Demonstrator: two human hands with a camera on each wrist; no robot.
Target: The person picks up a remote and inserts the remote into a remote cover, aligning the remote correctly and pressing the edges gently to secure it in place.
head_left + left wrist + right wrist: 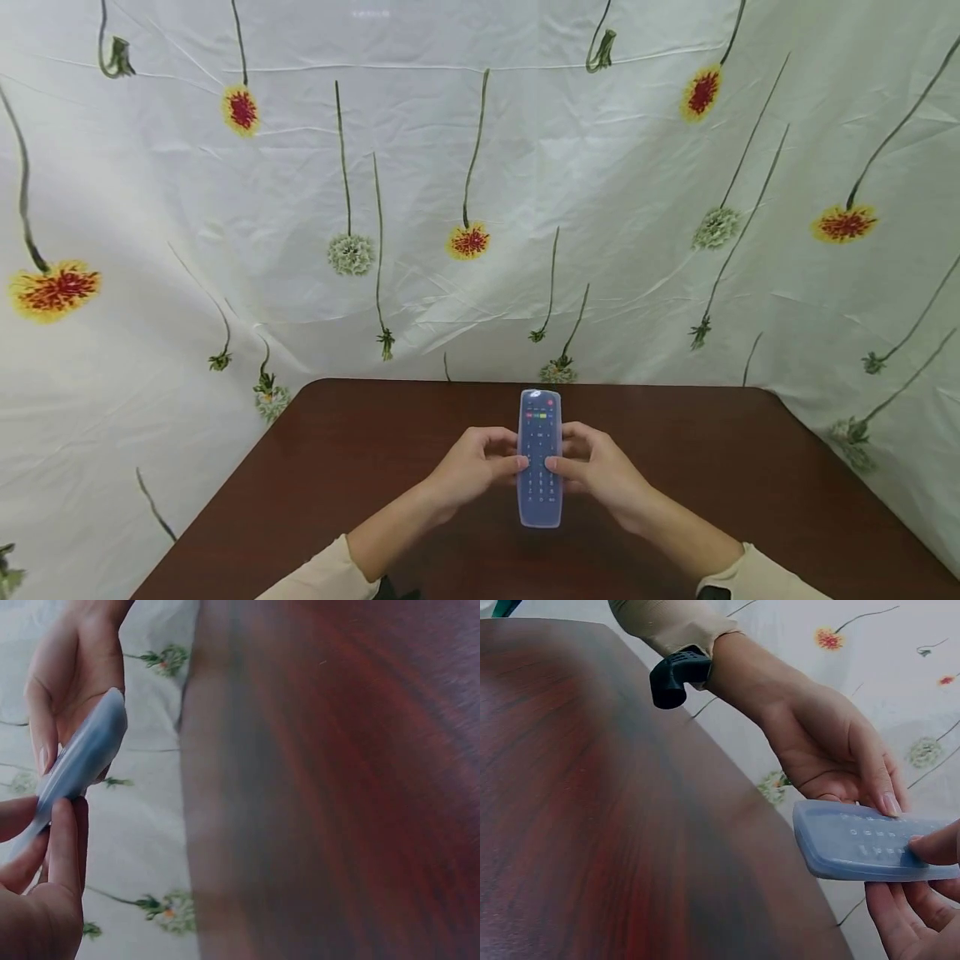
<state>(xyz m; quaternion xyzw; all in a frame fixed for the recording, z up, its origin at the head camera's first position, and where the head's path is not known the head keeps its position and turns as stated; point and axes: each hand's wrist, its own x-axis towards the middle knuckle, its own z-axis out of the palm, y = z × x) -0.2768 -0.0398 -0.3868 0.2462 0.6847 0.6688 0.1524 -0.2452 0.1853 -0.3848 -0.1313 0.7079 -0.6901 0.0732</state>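
Observation:
A blue remote control (540, 492) in a translucent cover is held upright above the table, its buttons facing the head camera. My left hand (480, 462) grips its left edge, thumb on the front and fingers behind. From the other side my right hand (600, 467) holds the right edge in the same way, its thumb over the buttons. In the left wrist view the remote (86, 750) appears tilted and edge-on between both hands. White button marks show on the remote (862, 840) in the right wrist view. The fingertips behind it are partly hidden.
A dark brown wooden table (360, 467) spreads beneath the hands, with rounded far corners. Behind it hangs a white cloth (420, 167) printed with flowers. A black wrist device (679, 679) sits at the left sleeve's cuff.

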